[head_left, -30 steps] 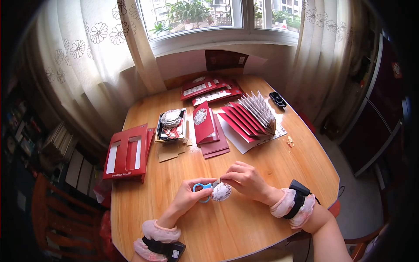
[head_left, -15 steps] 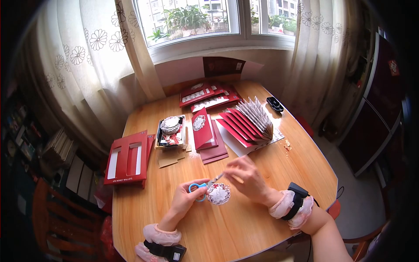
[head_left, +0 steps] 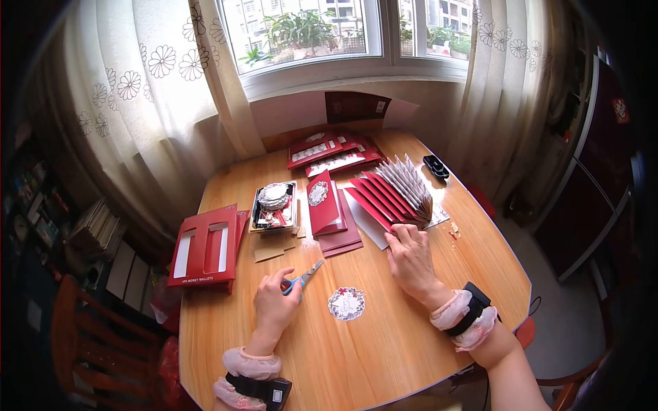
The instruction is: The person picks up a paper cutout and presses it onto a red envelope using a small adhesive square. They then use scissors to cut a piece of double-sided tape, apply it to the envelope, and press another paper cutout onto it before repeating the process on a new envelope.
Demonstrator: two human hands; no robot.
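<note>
Blue-handled scissors (head_left: 312,269) are in my left hand (head_left: 276,299), which is curled around the handles. Their blades point up and to the right, just above or on the tabletop. A round lacy paper cutout (head_left: 347,303) with a red flower lies flat on the table between my hands. My right hand (head_left: 412,266) is at the lower edge of a fanned row of red money wallets (head_left: 378,200). Its fingers are curled there, and their tips are partly hidden. Pale pleated paper edges (head_left: 406,179) spread out behind the red covers.
A tray (head_left: 296,216) holds a stack of paper cutouts (head_left: 274,196). Beside it lie red cards (head_left: 327,205), one bearing a cutout, and brown paper pieces (head_left: 269,250). Red packaging (head_left: 203,250) stands left, more red packs (head_left: 336,152) behind, and a black object (head_left: 435,166) at back right.
My right hand has left the scissors and moved up and right to the red wallets. My left hand has drawn the scissors left, off the paper cutout. The view has shifted slightly.
</note>
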